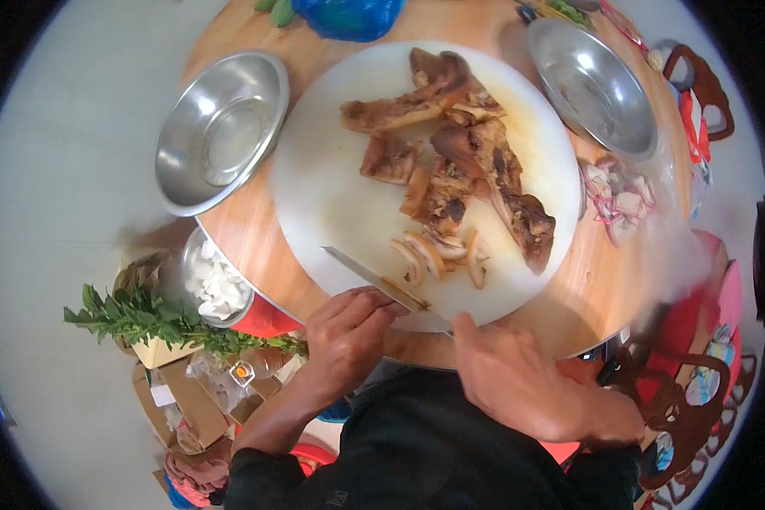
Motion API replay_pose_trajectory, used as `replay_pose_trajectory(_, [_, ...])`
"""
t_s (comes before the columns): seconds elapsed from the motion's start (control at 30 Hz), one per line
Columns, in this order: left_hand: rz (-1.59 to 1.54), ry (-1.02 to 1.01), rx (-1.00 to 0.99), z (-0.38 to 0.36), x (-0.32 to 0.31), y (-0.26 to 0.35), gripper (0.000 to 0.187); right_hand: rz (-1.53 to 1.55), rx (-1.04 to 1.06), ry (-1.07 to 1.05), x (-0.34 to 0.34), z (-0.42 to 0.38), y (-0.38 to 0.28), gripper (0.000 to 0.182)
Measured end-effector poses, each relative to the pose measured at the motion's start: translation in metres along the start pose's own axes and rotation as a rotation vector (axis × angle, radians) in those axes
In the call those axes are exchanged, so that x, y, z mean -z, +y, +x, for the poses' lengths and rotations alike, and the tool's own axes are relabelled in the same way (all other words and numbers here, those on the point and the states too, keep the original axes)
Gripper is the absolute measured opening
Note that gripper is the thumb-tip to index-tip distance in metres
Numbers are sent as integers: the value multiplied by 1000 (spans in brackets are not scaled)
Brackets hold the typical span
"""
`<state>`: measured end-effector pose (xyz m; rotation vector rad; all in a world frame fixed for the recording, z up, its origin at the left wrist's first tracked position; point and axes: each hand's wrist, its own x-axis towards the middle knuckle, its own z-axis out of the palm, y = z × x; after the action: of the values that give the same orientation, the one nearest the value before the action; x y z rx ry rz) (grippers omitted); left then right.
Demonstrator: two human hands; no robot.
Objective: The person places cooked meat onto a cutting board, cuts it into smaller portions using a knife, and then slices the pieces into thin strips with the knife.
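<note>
My right hand (506,365) is closed around the handle of a knife (361,270). The knife's blade slants up and to the left over the near edge of a round white cutting board (314,195). My left hand (348,336) is curled, with its fingertips close against the blade; whatever they press on is hidden. A small brown scrap (410,293) shows along the blade. Just beyond lie several curved slices of cooked meat (429,252). Larger browned pieces of cooked meat (506,183) spread over the middle and far part of the board.
Metal basins stand on the round wooden table, one at left (221,136) and one at right (593,89). Pinkish-white peelings (620,200) lie at the right. A blue plastic bag (348,17) is at the far edge. Below left are a container of white chunks (217,280) and leafy greens (144,319).
</note>
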<state>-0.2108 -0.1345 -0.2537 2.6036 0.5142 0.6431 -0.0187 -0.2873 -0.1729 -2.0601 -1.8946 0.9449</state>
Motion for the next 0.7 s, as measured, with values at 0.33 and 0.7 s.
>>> replay_pose_trajectory(0.33, [-47,42,-48,-1,-1,-2,27,-77,-8,-12,0,15,-7,29])
replay_pose_trajectory(0.7, [-29,58,-31,-4,-5,-3,30,-43,-26,55,-1,-31,11,21])
